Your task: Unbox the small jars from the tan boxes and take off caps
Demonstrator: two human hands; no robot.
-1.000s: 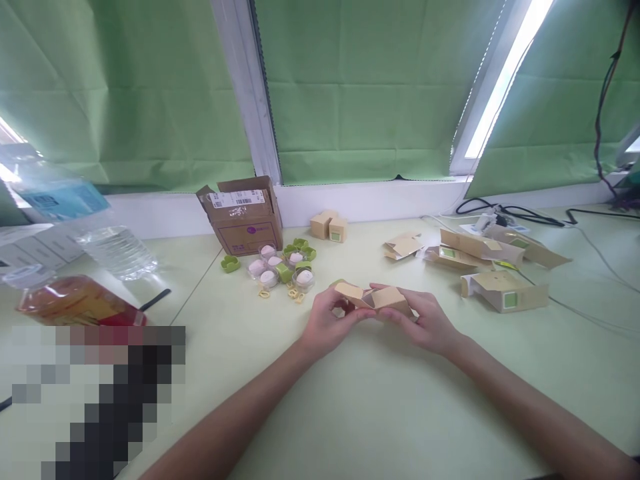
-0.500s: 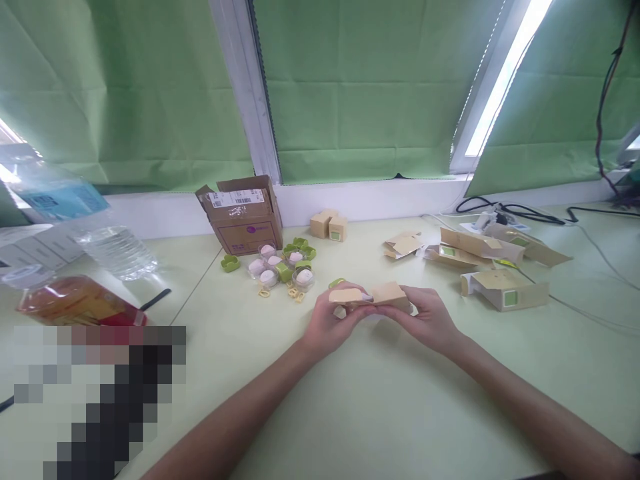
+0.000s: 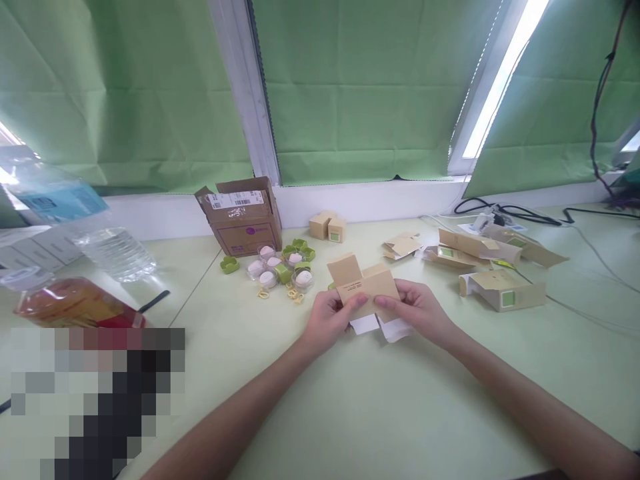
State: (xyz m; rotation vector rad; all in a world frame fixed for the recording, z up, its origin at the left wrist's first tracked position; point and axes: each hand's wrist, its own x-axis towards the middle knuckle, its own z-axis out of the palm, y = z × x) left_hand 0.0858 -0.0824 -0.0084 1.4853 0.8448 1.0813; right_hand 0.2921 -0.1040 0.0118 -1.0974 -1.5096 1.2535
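Both of my hands hold a small tan cardboard box point(image 3: 367, 287) above the pale green table point(image 3: 350, 400). The box stands tilted up with its printed side toward me, one tan flap raised at its top left and white flaps hanging below. My left hand point(image 3: 327, 323) pinches its lower left edge. At the lower right, my right hand point(image 3: 417, 312) grips it with thumb and fingers.
Behind the box lie several clear cups with pink contents point(image 3: 267, 270) and green clips point(image 3: 300, 250). A brown shipping carton point(image 3: 243, 217) stands at the sill, two small closed boxes point(image 3: 329, 227) beside it. Flat tan cartons point(image 3: 500, 290) lie right, bottles point(image 3: 75, 300) left, cables point(image 3: 515, 212) far right.
The box lay low and flat between my hands; now it is lifted and turned upright, printed face toward me, with a flap opened upward.
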